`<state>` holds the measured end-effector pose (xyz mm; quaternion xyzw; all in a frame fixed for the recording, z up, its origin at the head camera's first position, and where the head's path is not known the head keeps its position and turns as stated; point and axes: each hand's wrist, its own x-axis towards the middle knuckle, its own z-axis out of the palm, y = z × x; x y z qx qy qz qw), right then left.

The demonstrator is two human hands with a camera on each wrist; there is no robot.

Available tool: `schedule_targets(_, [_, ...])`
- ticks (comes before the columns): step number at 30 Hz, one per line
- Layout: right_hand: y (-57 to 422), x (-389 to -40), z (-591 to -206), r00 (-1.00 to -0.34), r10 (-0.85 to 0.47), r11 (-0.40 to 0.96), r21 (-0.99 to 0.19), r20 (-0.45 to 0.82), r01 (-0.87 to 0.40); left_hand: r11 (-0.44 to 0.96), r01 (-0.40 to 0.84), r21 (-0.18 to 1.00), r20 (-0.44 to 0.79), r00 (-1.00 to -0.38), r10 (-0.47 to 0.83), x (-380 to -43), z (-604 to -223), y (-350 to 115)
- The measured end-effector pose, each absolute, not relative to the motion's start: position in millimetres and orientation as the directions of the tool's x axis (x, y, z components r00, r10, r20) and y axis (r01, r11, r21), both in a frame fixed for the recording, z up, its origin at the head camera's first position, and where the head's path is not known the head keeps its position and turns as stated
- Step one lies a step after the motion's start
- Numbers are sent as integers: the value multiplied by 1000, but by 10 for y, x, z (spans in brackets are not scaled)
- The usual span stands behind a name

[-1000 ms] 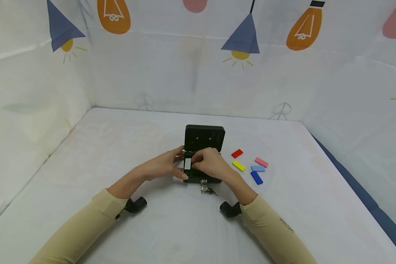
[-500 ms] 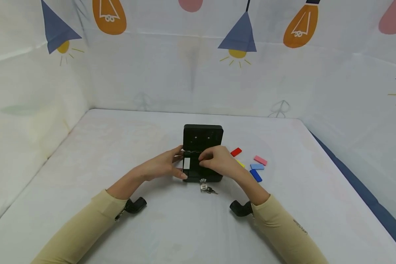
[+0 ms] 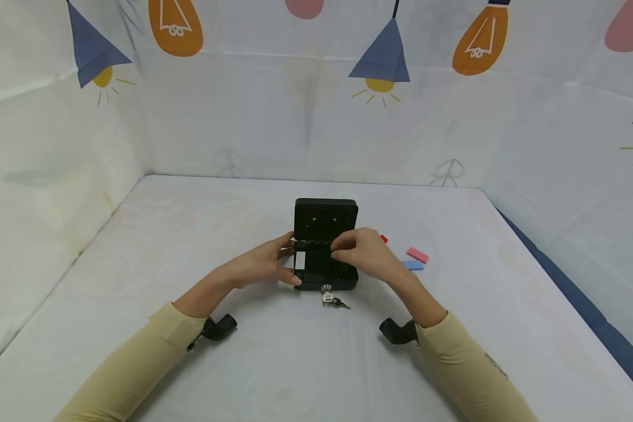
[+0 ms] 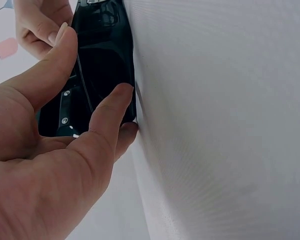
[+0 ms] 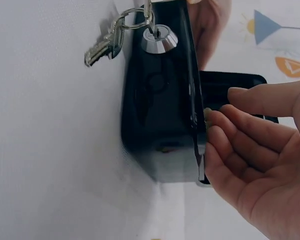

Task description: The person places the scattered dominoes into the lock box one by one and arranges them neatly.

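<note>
A black metal box stands on the table with its lid raised. Inside at the left lies a white rectangular piece. My left hand touches the box's left side, thumb by the front corner and fingers further back. In the left wrist view, its fingers lie along the wall. My right hand hovers over the box's right part, fingers loosely curled, with a gap between thumb and index finger in the right wrist view. A small yellowish thing shows at the rim beside its fingertips.
A silver lock with keys on a ring sits at the box's front. Right of the box lie small blocks: a pink block, a light blue block and a partly hidden red block. White fabric walls surround the table.
My right hand has moved right and slightly back, away from the white piece. It now covers the yellow and dark blue blocks in the head view. My left hand stays at the box's side.
</note>
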<state>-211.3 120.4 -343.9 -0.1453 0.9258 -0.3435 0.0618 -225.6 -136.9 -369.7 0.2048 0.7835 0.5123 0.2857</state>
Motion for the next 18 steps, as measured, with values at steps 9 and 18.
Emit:
schedule_targets(9, [1306, -2097, -3413, -961, -274, 726, -650, 27, -225, 401, 22, 916, -246, -759, 603, -2263, -3716, -1367])
schedule_targets(18, [1466, -2134, -3423, -979, -197, 762, -622, 44, -181, 402, 17, 916, -251, -758, 602, -2267, -3716, -1363])
